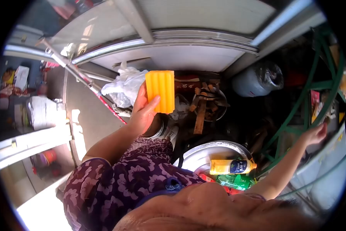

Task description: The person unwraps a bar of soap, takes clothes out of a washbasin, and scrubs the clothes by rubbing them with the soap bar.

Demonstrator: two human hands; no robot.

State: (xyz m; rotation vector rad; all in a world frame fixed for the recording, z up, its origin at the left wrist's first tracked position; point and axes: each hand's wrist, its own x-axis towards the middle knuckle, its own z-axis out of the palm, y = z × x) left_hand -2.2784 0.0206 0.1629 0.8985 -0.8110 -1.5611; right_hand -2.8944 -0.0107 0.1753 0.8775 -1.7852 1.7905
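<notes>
A plastic bag (121, 86) sits beyond the left hand (142, 117), whose grip holds a yellow block (161, 92) upright, thumb on its ridged face. Next come wood pieces (200, 117), then a metal basin (194, 154) with an orange bottle (220, 167) and green bottle (234, 181). The right hand (314, 134) is near a green frame (320, 84); I cannot tell its grip.

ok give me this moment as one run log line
left hand: holding yellow ridged block | right hand: near green metal frame, contact unclear | nearby: yellow bottle, green bottle
</notes>
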